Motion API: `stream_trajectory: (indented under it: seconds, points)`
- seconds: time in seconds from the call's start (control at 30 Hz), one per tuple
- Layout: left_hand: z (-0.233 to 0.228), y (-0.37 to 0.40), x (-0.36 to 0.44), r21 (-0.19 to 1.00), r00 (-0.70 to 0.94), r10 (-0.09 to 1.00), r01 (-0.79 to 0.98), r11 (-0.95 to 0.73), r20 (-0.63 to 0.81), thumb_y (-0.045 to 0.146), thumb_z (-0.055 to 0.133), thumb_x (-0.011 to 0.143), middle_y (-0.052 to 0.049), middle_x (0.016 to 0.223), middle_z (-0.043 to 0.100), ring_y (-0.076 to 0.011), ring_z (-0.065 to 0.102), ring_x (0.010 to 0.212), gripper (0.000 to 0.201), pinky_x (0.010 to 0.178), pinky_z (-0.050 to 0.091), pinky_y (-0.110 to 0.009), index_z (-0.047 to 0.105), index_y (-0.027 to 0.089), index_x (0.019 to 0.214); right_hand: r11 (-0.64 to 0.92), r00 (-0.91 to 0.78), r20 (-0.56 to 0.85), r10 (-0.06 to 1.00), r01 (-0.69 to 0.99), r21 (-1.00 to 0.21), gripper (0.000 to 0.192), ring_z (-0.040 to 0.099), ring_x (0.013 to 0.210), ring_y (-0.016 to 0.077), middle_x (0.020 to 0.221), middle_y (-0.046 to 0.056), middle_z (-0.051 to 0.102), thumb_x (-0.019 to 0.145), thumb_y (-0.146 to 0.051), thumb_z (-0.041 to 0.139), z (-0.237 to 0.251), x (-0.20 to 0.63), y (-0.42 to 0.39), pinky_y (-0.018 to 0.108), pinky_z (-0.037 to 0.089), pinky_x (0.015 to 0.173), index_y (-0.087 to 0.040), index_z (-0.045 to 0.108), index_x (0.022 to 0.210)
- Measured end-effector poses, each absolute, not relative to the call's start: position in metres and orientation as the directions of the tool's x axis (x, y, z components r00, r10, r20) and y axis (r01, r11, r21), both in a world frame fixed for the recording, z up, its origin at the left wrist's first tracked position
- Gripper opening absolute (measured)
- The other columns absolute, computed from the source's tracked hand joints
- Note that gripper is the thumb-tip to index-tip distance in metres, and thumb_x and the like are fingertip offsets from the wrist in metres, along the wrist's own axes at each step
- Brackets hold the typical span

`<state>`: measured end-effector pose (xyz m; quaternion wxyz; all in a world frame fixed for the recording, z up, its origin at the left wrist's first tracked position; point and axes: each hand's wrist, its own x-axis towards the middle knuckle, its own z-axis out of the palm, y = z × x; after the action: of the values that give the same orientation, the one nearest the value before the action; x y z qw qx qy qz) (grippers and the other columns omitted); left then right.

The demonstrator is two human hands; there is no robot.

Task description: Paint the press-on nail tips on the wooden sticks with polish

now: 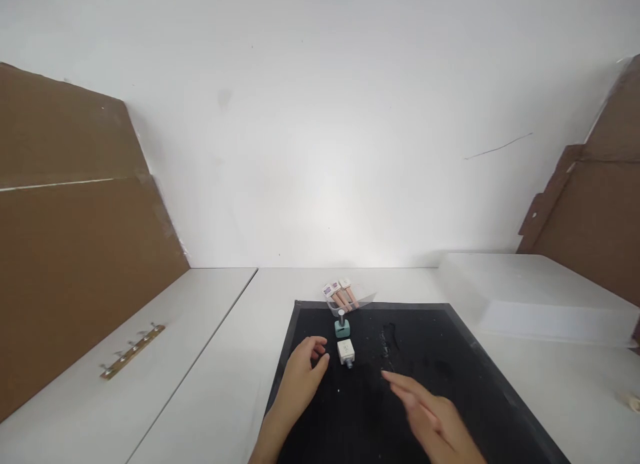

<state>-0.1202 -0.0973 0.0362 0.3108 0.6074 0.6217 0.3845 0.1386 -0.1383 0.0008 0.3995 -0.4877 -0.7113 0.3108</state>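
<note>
My left hand (303, 376) hovers over the left part of a black mat, fingers loosely curved and apart, with nothing in them. Just right of its fingertips lies a small white box-shaped object (346, 349) with a grey knob on its near side. Behind that stands a teal block (342, 329) with a slot in its front and a silvery cylinder on top. My right hand (430, 407) is over the mat's right side, fingers stretched out and slightly blurred, holding nothing. Neither hand touches the objects.
The black mat (415, 331) lies on a white table. At its far edge is a clear tray (336, 311) with several pinkish, white-labelled sticks. A wooden strip with metal hooks (133, 351) lies left; a white block (545, 304) stands right. Cardboard panels (75, 217) flank the sides.
</note>
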Motion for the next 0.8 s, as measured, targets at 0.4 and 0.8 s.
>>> stream_trajectory:
  seconds: [0.4, 0.8]
  points:
    - [0.008, -0.052, -0.117, 0.787, 0.167, 0.977, 0.582, -0.206, 0.132, 0.028, 0.050, 0.079, -0.005, 0.093, 0.061, -0.0167, 0.056, 0.081, 0.029, 0.072, 0.044, -0.027, 0.061, 0.018, 0.104, 0.487, -0.430, 0.304, 0.850, 0.422, -0.765, 0.016, 0.038, 0.050, 0.0122, 0.058, -0.008, 0.032, 0.094, -0.027, 0.036, 0.004, 0.077, -0.073, 0.023, 0.030, 0.051, -0.021, 0.046, 0.083]
    - [0.003, -0.039, -0.109, 0.763, 0.136, 0.968, 0.596, -0.251, 0.212, 0.024, 0.048, 0.080, -0.005, 0.086, 0.060, -0.0184, 0.054, 0.080, 0.021, 0.075, 0.042, -0.029, 0.062, 0.019, 0.094, 0.579, -0.440, 0.393, 0.807, 0.465, -0.670, 0.017, 0.037, 0.045, 0.0109, 0.057, -0.007, 0.036, 0.078, -0.012, 0.041, -0.001, 0.073, -0.058, 0.021, 0.030, 0.046, -0.024, 0.032, 0.070]
